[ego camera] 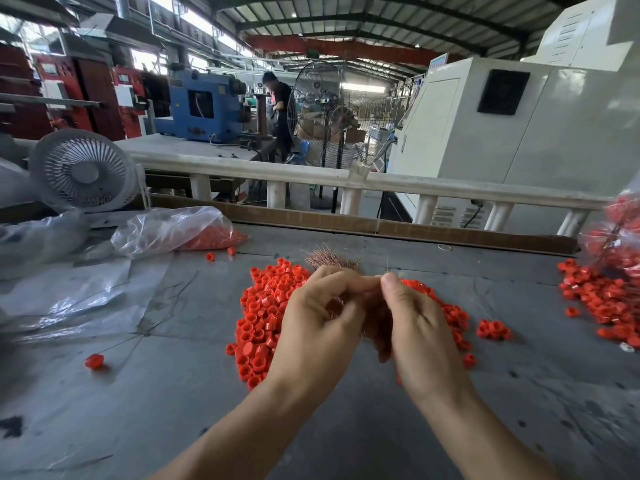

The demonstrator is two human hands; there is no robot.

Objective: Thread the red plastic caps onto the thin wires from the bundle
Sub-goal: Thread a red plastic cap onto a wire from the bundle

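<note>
Wire bundle (330,259) gripped by left hand (318,313), right hand (412,317) pinching.

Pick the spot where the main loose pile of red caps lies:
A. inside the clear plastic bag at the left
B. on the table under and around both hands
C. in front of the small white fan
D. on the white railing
B: the loose pile of red caps spreads on the grey table beneath the left hand and right hand.
</note>
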